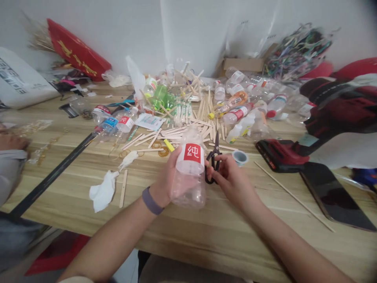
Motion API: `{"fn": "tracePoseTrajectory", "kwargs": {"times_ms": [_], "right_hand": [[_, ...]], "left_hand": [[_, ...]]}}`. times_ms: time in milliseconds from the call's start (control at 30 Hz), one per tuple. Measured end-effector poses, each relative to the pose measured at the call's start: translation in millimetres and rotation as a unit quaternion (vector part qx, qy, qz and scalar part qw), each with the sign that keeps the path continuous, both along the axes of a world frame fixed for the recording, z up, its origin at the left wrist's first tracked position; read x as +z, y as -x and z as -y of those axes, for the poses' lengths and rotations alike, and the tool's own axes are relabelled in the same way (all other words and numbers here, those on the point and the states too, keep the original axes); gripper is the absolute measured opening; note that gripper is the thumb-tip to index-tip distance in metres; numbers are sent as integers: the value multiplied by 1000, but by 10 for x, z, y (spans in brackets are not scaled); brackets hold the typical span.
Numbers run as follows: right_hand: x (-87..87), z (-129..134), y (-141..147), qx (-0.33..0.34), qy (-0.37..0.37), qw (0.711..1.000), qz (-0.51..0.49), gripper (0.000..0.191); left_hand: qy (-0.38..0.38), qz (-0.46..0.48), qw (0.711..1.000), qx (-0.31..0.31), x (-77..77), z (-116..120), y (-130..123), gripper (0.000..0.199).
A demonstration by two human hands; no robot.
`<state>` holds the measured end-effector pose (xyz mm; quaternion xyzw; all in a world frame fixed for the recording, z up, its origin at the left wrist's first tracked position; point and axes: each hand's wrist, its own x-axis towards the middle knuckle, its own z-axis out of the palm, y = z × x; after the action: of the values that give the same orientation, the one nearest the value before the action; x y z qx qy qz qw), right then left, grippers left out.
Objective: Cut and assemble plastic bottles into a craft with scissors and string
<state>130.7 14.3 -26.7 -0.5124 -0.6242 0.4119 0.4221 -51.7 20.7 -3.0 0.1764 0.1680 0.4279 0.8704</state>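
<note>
My left hand (pixel 165 177) is wrapped round a clear plastic bottle (pixel 188 190) with a red and white label, held upright above the table. Just to its right, my right hand (pixel 231 175) has its fingers closed at the black handles of a pair of scissors (pixel 217 149), whose blades point away from me. Part of the handles is hidden behind my fingers. A roll of grey tape (pixel 240 157) lies beyond my right hand, and a yellow marker-like stick (pixel 169 145) is close behind the bottle.
Wooden sticks (pixel 176 135) are heaped mid-table. Plastic bottles (pixel 235 112) crowd the back. A red and black power tool (pixel 282 155), a phone (pixel 338 196) and a thin stick (pixel 291 194) lie right. Crumpled tissue (pixel 103 190) lies left; another person's hand (pixel 11 139) rests at the far left.
</note>
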Motion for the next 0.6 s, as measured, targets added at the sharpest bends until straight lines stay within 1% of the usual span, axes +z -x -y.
{"fn": "tracePoseTrajectory", "kwargs": {"times_ms": [133, 200, 300, 367, 433, 500, 600], "right_hand": [[-40, 59, 92, 30, 12, 997, -66, 36], [-46, 92, 119, 40, 22, 993, -108, 35], [-52, 113, 139, 47, 39, 986, -152, 34], [-53, 119, 140, 41, 43, 985, -159, 35], [-51, 130, 135, 26, 35, 987, -152, 44], [-46, 150, 131, 11, 17, 992, -122, 53], [-50, 164, 108, 7, -31, 999, -7, 52]], "left_hand": [[-53, 31, 998, 5, -52, 13, -21, 63], [-66, 40, 997, 8, -69, 40, -31, 67], [-61, 36, 997, 0, -84, 102, -61, 68], [-51, 32, 998, -1, -89, 143, -88, 67], [-41, 27, 999, 10, -91, 175, -110, 66], [-32, 17, 999, 18, -86, 200, -121, 66], [-21, -8, 1000, 19, -64, 224, -120, 61]]}}
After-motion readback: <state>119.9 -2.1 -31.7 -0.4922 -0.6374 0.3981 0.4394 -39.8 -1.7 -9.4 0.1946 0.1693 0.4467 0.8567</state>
